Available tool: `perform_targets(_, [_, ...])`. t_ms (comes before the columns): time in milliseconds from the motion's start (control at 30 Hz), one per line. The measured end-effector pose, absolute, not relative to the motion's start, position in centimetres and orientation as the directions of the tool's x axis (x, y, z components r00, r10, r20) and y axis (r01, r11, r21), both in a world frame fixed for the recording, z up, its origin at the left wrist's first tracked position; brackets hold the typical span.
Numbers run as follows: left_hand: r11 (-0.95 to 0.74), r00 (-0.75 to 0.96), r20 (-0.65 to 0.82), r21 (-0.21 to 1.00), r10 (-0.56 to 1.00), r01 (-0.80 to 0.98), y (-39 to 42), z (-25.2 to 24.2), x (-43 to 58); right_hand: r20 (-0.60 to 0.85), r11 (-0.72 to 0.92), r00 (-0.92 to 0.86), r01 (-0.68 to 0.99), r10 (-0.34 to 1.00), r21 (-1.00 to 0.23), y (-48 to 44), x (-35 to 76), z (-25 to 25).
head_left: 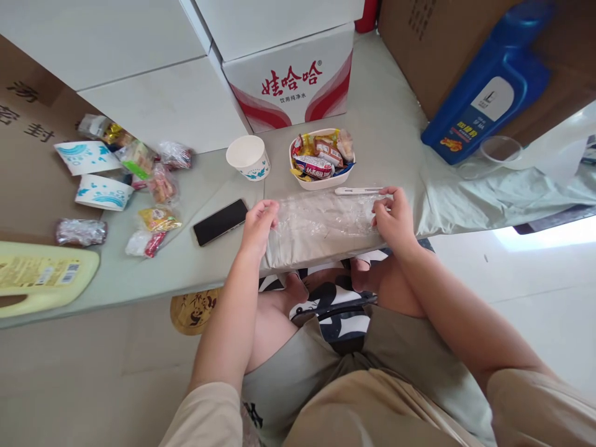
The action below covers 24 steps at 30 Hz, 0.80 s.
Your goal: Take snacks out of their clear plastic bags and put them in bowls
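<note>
A sheet of clear plastic film [326, 214] stretches between my two hands, low over the table's front part. My left hand [261, 225] pinches its left end between thumb and fingers. At the right end, my right hand [393, 217] grips the film with curled fingers. A white pen-like cutter [357, 191] lies along the film's back edge, its right end by my right fingertips. Just behind it stands a white bowl [322, 184] filled with wrapped snacks [321, 155]. A black phone [220, 221] rests left of my left hand.
A white paper cup [248, 158] stands behind the phone. Two patterned paper cups [103, 192] lie at left among several wrapped snacks [159, 218], near a yellow jug [46, 276]. White boxes [291, 84] line the back. A blue bottle [488, 84] and clear cup [500, 152] stand right.
</note>
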State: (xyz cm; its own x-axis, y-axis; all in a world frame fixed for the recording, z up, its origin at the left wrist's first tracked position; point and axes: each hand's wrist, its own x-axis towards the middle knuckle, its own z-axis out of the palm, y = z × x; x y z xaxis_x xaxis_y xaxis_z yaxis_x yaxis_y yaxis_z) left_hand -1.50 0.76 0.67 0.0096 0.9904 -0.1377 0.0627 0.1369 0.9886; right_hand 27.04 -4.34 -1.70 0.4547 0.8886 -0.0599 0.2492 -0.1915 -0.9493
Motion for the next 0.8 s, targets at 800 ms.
perform_targets(800, [-0.219, 0.327, -0.172, 0.458, 0.929, 0.862, -0.3, 0.0, -1.7, -0.064, 0.029, -0.057, 0.929, 0.996, -0.369, -7.5, 29.2, -2.5])
